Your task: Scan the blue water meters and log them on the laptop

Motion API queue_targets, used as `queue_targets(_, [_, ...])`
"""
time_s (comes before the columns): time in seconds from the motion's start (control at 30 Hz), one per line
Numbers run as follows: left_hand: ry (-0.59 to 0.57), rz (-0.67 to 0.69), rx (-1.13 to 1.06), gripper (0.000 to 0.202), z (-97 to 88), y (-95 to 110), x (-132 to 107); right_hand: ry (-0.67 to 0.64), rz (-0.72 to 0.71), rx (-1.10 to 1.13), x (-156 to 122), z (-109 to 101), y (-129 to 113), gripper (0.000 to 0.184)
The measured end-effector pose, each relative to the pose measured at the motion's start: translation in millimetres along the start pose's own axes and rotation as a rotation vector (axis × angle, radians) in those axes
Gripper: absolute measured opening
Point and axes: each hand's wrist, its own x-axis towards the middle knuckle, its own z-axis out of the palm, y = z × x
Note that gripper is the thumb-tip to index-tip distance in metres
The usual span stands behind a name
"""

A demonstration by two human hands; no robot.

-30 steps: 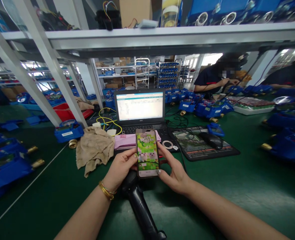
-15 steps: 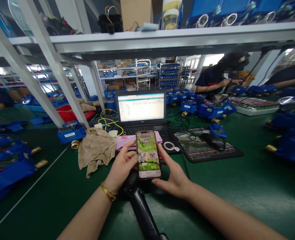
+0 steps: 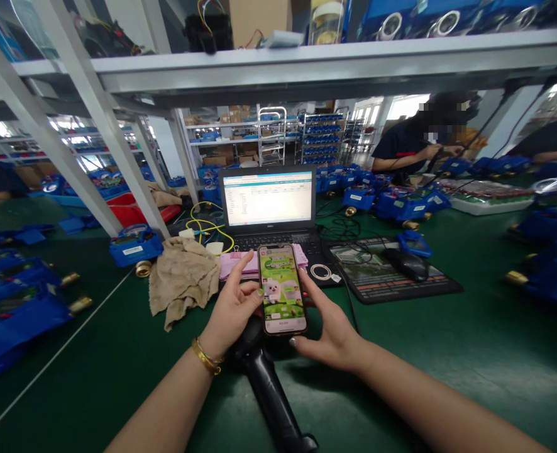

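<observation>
Evidently I'm at a viewing step: between the laptop (image 3: 269,198) and black scanner (image 3: 270,391), my left hand (image 3: 231,313) pinches the left edge of the phone (image 3: 282,290); my right hand (image 3: 339,335) is spread alongside, thumb clear. Tapping would call for that thumb over the screen. The phone's long axis runs away from me, top toward the laptop.

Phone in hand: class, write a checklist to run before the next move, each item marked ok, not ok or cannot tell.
1. Phone lit, front in view: ok.
2. Grip of left hand on phone: ok.
3. Grip of right hand on phone: cannot tell; thumb not over its front.
4. Laptop open and lit: ok.
5. Space just below the phone clear: not ok; black handheld device there.
</observation>
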Motion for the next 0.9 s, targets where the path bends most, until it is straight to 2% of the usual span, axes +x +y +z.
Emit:
queue_targets(0.07, [0.003,0.002,-0.011,0.091,1.3,0.6,-0.4,-0.02,-0.071,0.014,2.0,-3.0,-4.4,0.095])
queue_targets(0.17, [0.015,0.011,-0.034,0.09,3.1,0.9,-0.6,-0.09,-0.162,0.051,5.0,-7.7,-11.6,0.069])
queue_targets(0.23, [0.019,0.023,-0.044,0.09,3.6,0.6,-0.3,-0.129,-0.171,0.084,6.4,-9.6,-15.2,0.058])
queue_targets(0.33, [0.023,0.032,-0.029,0.09,3.5,0.0,-0.1,-0.167,-0.148,0.111,7.5,-10.2,-17.8,0.051])
queue_targets(0.57, [0.039,0.026,-0.002,0.088,3.9,3.1,-1.9,-0.205,-0.075,0.066,8.3,-9.9,-19.8,0.046])
queue_targets(0.73, [0.043,0.011,-0.056,0.09,5.4,1.5,-0.2,-0.088,-0.09,0.14,4.5,-9.2,-16.8,0.059])
queue_targets(0.9, [0.103,-0.014,-0.045,0.095,3.0,7.9,-1.8,0.031,-0.013,0.254,3.2,-4.6,-4.1,0.072])
